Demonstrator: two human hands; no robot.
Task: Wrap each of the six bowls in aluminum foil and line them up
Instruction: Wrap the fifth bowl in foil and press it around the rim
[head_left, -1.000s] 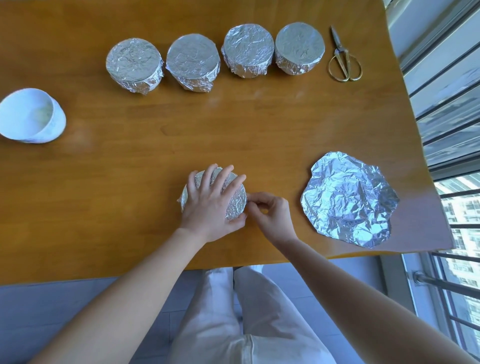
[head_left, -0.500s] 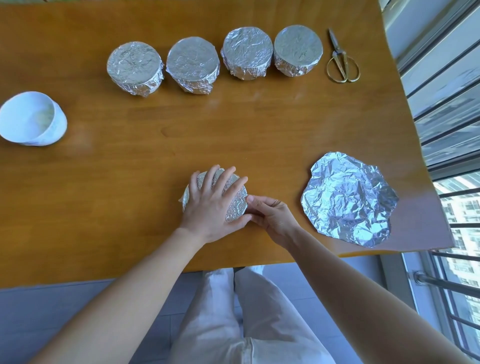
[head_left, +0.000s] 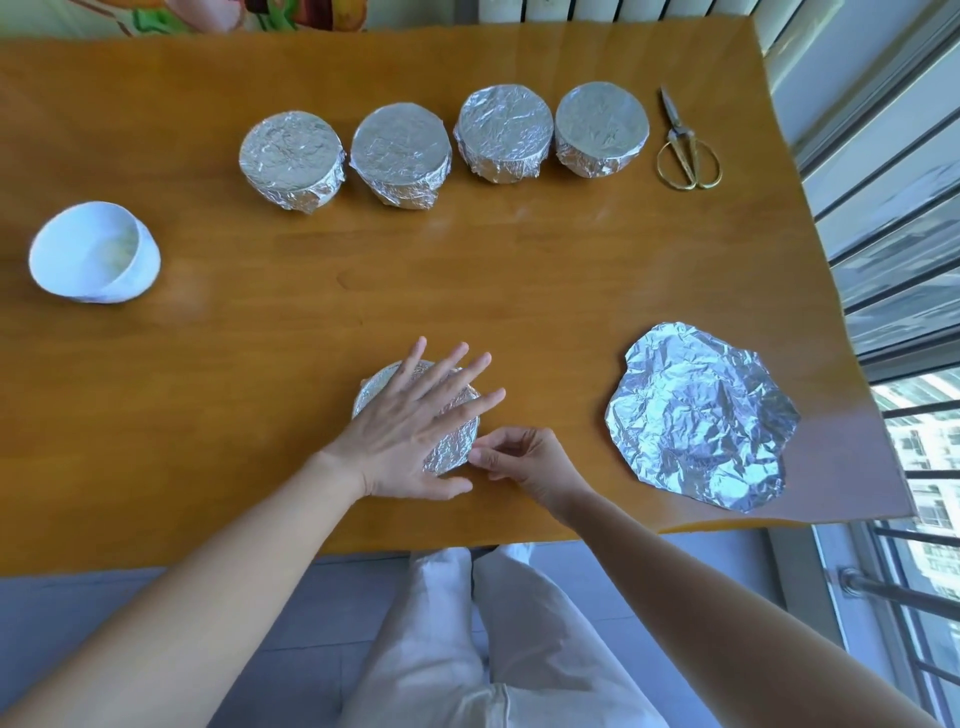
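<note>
Under spread L hand (head_left: 410, 431), foil-wrapped bowl (head_left: 452, 441) half hidden; R hand (head_left: 524, 462) pinching its edge.

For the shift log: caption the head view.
Left hand presses the fifth foil-wrapped bowl; right hand pinches its rim; one white bowl sits unwrapped.

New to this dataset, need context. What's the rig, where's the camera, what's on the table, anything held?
No robot: a person works bare-handed; one camera on their head looks forward and down. On the wooden table four foil-wrapped bowls stand in a row at the far side, scissors at its right end. A bare white bowl sits far left; a loose foil sheet lies right. The left hand presses flat on a fifth foil-covered bowl; the right hand pinches the foil at its near edge.
</note>
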